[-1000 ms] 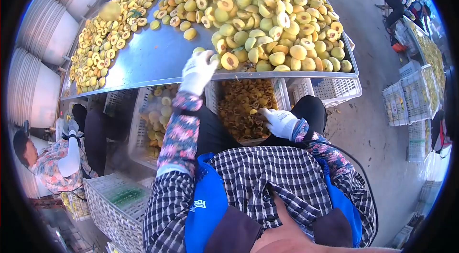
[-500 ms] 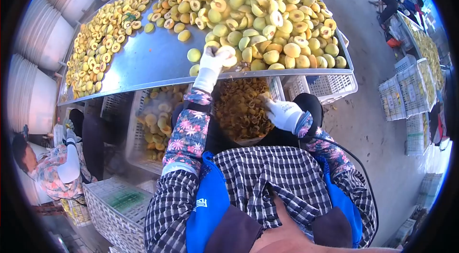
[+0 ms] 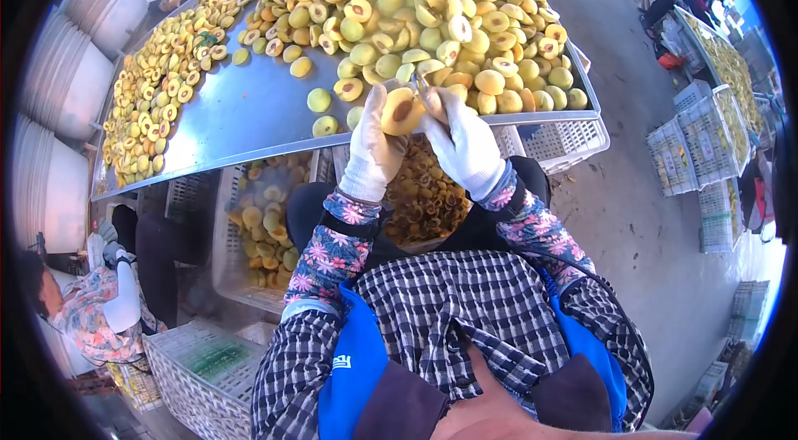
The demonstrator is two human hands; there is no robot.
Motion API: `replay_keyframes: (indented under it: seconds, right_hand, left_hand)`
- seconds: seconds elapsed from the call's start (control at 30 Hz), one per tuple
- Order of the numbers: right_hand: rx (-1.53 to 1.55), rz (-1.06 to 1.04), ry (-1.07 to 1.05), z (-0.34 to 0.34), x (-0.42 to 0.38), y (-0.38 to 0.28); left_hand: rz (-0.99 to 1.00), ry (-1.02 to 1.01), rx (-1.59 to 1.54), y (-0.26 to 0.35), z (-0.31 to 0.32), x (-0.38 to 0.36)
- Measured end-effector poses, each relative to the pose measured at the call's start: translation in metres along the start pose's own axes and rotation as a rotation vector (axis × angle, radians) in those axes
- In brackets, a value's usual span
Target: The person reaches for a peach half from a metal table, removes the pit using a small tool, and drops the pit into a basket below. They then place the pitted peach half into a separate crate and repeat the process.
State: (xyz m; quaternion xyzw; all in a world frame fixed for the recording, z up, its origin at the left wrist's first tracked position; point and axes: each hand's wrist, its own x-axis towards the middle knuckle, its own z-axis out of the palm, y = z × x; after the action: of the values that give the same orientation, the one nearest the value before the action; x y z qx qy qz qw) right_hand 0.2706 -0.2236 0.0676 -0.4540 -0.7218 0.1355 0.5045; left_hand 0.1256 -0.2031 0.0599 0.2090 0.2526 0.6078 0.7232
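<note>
My left hand (image 3: 371,136), in a white glove with a soiled palm, holds a yellow peach half (image 3: 402,111) with its cut face and brown pit hollow turned up. Close against it, my right hand (image 3: 465,145), also gloved, grips a small metal tool (image 3: 422,91) at the fruit's upper right edge. Fingers hide most of that tool. Both hands are over the near edge of a metal table (image 3: 249,111) with a heap of halved peaches (image 3: 465,24). Below the hands, a container of brown, curled scraps (image 3: 428,199) sits between my knees.
A white crate of peach halves (image 3: 266,224) stands under the table, left of my legs. More white crates are at the lower left (image 3: 204,357) and right (image 3: 706,145). One co-worker (image 3: 100,299) sits at left; others are farther back.
My right hand has risen from above the scraps to meet my left hand. My left hand has drawn a peach half slightly back from the heap, cut face now upward.
</note>
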Motion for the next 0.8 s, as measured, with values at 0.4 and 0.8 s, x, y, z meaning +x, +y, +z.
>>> replay_keyframes:
  seconds: [0.4, 0.8]
  right_hand:
    - [0.211, 0.056, -0.415, -0.014, 0.002, 0.009]
    - [-0.108, -0.001, -0.183, 0.0, -0.029, -0.001]
  left_hand:
    - [-0.014, 0.019, -0.183, -0.018, -0.006, 0.004]
    - [0.18, -0.016, -0.13, -0.024, 0.0, 0.001]
